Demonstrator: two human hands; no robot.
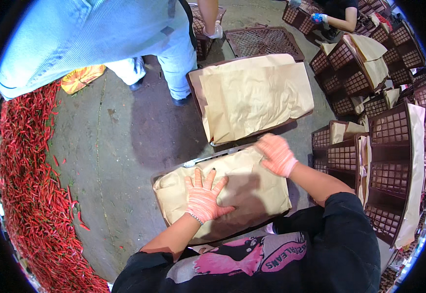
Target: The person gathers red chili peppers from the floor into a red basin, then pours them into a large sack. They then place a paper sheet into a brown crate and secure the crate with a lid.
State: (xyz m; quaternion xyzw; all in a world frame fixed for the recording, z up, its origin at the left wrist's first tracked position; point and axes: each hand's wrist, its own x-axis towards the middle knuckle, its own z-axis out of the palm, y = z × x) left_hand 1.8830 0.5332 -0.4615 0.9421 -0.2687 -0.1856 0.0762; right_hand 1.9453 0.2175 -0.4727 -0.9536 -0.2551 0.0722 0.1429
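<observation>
My left hand (pixel 205 199), in an orange-and-white knitted glove, lies flat with fingers spread on a sheet of brown kraft paper (pixel 249 186). That paper covers the top of a dark brown crate (pixel 249 231) in front of me, hiding what is inside. My right hand (pixel 277 155), gloved alike and slightly blurred, touches the paper near its far right corner, its fingers apart and somewhat bent. Just beyond stands a second crate (pixel 195 93), also covered with creased kraft paper (pixel 249 99). A bit of red shows at its near left corner.
A long heap of red chili peppers (pixel 33 175) covers the floor at left, beside a yellow-orange bag (pixel 82 78). A person in light blue (pixel 125 36) stands beyond. Paper-lined crates (pixel 389 168) crowd the right. Another dark crate (pixel 264 40) lies behind; a gloved person (pixel 341 18) crouches far right.
</observation>
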